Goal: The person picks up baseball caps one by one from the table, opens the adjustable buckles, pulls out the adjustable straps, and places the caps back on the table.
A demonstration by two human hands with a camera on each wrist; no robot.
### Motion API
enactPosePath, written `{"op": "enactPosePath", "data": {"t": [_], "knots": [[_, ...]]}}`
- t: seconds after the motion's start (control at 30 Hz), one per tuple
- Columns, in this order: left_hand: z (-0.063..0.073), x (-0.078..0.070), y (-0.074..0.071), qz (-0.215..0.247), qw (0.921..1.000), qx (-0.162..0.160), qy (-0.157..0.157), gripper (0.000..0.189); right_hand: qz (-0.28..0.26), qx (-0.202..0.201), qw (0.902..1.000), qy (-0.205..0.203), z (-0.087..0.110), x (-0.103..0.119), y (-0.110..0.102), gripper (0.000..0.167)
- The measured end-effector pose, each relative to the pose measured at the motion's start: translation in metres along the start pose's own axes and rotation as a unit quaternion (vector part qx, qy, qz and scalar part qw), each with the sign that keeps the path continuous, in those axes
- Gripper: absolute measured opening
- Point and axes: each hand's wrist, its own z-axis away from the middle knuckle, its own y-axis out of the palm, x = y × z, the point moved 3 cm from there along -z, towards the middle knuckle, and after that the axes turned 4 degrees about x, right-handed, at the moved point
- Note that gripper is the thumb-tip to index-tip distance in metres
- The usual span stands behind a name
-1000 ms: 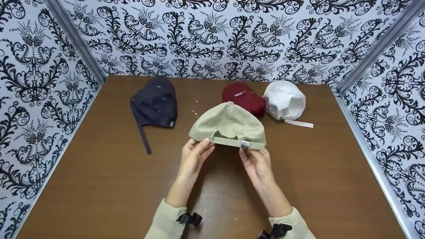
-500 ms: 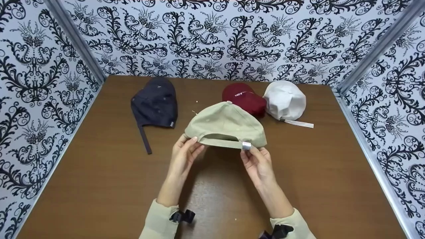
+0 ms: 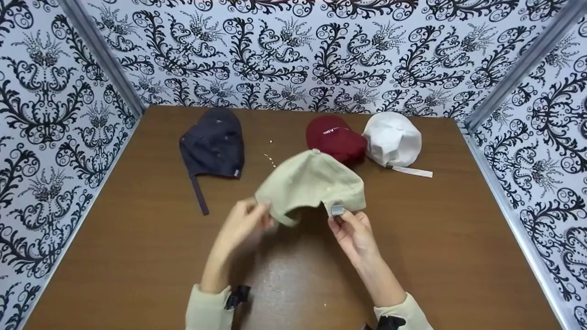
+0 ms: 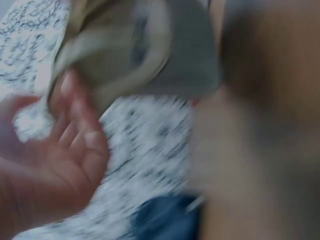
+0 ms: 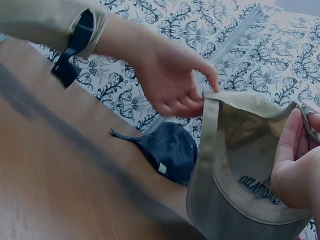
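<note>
The beige cap (image 3: 314, 181) is suspended above the table (image 3: 137, 256), between the fingers of your left hand (image 3: 242, 224) and those of your right hand (image 3: 355, 236). Its crown is uppermost and its rear cutout faces you. Your left fingers and thumb pinch the cap's edge at the left rear; this hand is motion-blurred in the head view. Your right fingers and thumb pinch the edge to the right of the cutout, at the metal buckle (image 3: 337, 210). The right wrist view shows the cap's hollow between both grips, with dark lettering (image 5: 260, 190) on the inside. The left wrist view is too blurred for fine detail.

Three further caps lie on the table beyond your fingers:
- The dark blue cap (image 3: 215, 144) is ahead and to the left of your left fingers; its dark strap (image 3: 198, 195) extends toward you.
- The maroon cap (image 3: 334, 137) is ahead of your right fingers, partly hidden by the beige cap.
- The white cap (image 3: 395, 140) is ahead and to the right of your right fingers, beside the maroon cap; its white strap (image 3: 415, 172) points right.

Small pale specks (image 3: 270, 159) lie on the table straight ahead of your left fingers.
</note>
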Motion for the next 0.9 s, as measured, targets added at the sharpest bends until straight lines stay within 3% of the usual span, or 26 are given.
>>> {"op": "enactPosePath", "data": {"t": [0.03, 0.1, 0.17, 0.2, 0.27, 0.33, 0.4, 0.47, 0.53, 0.73, 0.9], "knots": [[0.007, -0.005, -0.002, -0.072, 0.9969, 0.031, 0.003, 0.038, 0.000, -0.002, 1.0000, 0.006, 0.000, 0.000, -0.001, 0.014], [0.021, -0.019, -0.005, -0.179, 0.9782, 0.104, 0.019, 0.047, -0.002, -0.006, 0.9999, 0.014, 0.000, -0.001, -0.002, 0.020], [0.032, -0.037, -0.006, -0.231, 0.9595, 0.154, 0.050, 0.046, -0.006, -0.007, 0.9997, 0.021, 0.001, -0.002, -0.001, 0.017], [0.036, -0.046, -0.006, -0.243, 0.9540, 0.156, 0.079, 0.043, -0.005, -0.005, 0.9997, 0.023, 0.001, -0.003, -0.001, 0.014], [0.038, -0.066, -0.004, -0.266, 0.9466, 0.112, 0.144, 0.034, 0.000, 0.005, 0.9996, 0.027, 0.001, -0.005, -0.002, 0.009], [0.034, -0.081, 0.000, -0.302, 0.9325, 0.021, 0.197, 0.018, 0.011, 0.018, 0.9992, 0.033, 0.001, -0.008, -0.001, 0.008], [0.026, -0.089, 0.007, -0.343, 0.9112, -0.069, 0.218, 0.008, 0.024, 0.030, 0.9984, 0.041, 0.002, -0.012, -0.001, 0.012], [0.017, -0.091, 0.016, -0.380, 0.8932, -0.112, 0.213, 0.022, 0.033, 0.036, 0.9976, 0.049, 0.003, -0.014, 0.000, 0.019], [0.009, -0.089, 0.024, -0.410, 0.8814, -0.119, 0.203, 0.026, 0.039, 0.039, 0.9968, 0.058, 0.005, -0.015, 0.001, 0.022], [-0.001, -0.085, 0.032, -0.412, 0.8835, -0.119, 0.188, 0.014, 0.056, 0.040, 0.9949, 0.073, 0.006, -0.015, -0.001, 0.025], [-0.009, -0.089, 0.026, -0.430, 0.8716, -0.136, 0.191, 0.013, 0.078, 0.049, 0.9917, 0.090, 0.005, -0.013, -0.004, 0.027]]}}
